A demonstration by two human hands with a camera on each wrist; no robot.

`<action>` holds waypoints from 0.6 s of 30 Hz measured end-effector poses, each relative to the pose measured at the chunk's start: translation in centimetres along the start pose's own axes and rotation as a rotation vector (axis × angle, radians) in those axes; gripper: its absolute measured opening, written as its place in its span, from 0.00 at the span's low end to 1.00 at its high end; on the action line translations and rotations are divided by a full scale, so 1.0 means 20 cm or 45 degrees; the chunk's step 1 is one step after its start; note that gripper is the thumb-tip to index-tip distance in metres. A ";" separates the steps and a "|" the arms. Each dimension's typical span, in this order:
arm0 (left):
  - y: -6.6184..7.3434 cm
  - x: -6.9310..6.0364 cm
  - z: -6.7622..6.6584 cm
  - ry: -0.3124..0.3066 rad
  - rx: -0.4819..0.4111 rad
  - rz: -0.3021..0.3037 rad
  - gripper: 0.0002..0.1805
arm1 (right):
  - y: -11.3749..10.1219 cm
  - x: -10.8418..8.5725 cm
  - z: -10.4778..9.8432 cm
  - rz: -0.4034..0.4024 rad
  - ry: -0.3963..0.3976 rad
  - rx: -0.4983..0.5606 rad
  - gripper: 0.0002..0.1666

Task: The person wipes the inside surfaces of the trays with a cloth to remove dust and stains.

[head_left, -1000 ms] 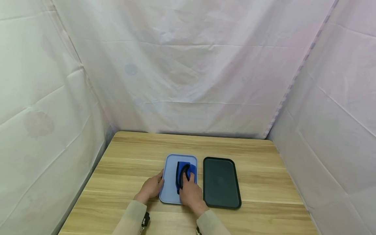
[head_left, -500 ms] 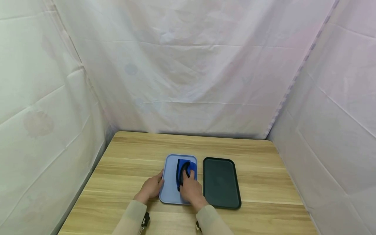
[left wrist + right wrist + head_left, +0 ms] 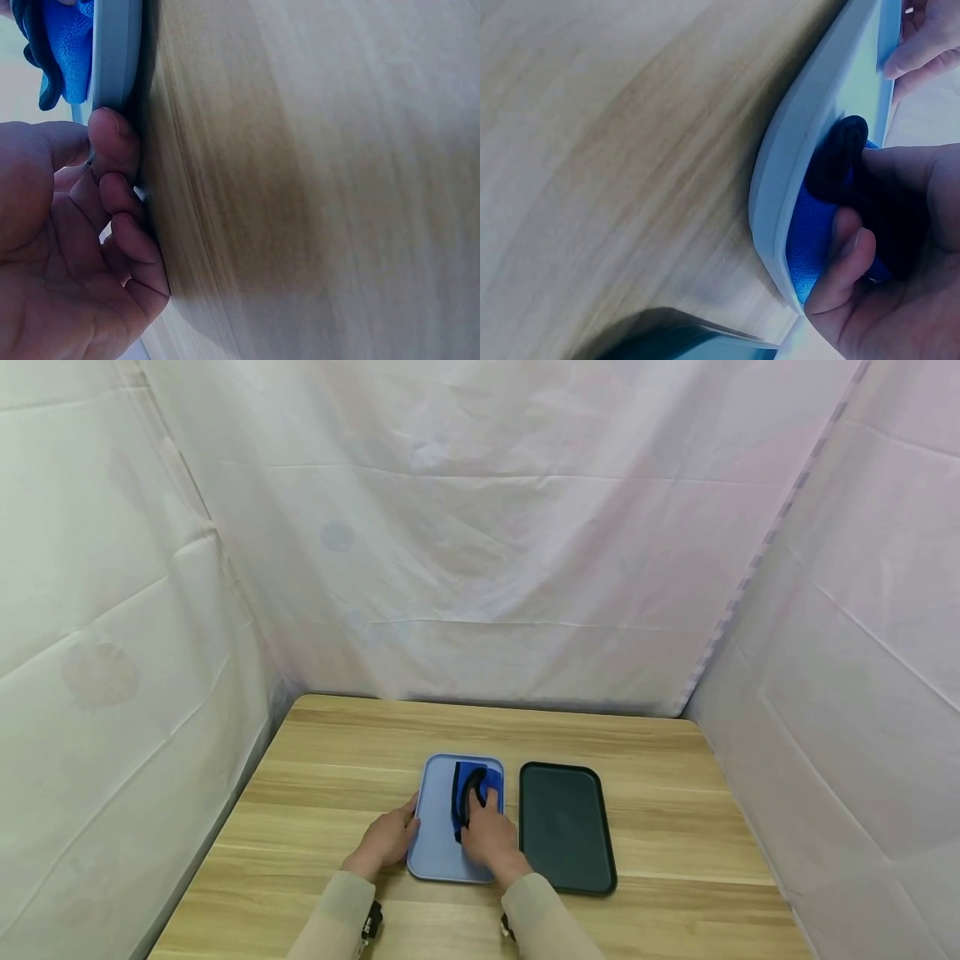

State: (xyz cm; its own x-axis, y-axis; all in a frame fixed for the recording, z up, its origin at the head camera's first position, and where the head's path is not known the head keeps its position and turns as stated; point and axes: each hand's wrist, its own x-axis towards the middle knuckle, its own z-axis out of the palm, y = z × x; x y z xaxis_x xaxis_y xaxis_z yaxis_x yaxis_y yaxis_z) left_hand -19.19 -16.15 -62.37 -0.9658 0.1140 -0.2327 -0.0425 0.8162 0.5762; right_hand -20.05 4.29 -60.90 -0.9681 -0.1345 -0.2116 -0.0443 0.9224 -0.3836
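Observation:
My right hand (image 3: pixel 489 837) grips a blue fleecy cloth with thick black edging (image 3: pixel 810 232), bunched between thumb and fingers. The cloth lies over the right part of a light blue tray (image 3: pixel 435 847), and its black edging curves up past my fingers. At the tray's left side my left hand (image 3: pixel 390 835) pinches the rim (image 3: pixel 116 56), with the thumb over the edge and the fingers against the outer wall. In the left wrist view the other fingers are bent and rest by the wooden tabletop. My right palm hides part of the cloth.
A dark green tray (image 3: pixel 566 827) lies just right of the light blue one, a narrow gap apart. Both sit on a wood-grain table (image 3: pixel 330 777). White sheets (image 3: pixel 480 568) hang behind the table and along both sides.
My right hand has slid the cloth a short way toward the tray's far end. The left hand and both trays have stayed in place.

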 end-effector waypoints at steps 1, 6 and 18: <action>0.00 0.00 0.00 0.001 0.001 0.002 0.30 | 0.00 0.00 0.00 -0.004 0.002 0.000 0.41; 0.00 0.00 0.00 -0.004 -0.002 0.002 0.30 | 0.00 0.02 -0.02 -0.015 -0.002 0.011 0.41; 0.01 -0.01 -0.01 -0.008 -0.005 -0.010 0.30 | 0.01 0.06 -0.01 -0.003 -0.024 0.007 0.42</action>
State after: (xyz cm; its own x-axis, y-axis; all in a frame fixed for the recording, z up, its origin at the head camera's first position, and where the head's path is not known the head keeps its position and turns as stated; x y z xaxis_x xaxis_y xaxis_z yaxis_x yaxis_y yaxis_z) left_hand -19.14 -16.13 -62.11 -0.9638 0.1110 -0.2425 -0.0513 0.8151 0.5771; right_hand -21.17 4.35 -61.07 -0.9631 -0.1436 -0.2277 -0.0452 0.9202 -0.3889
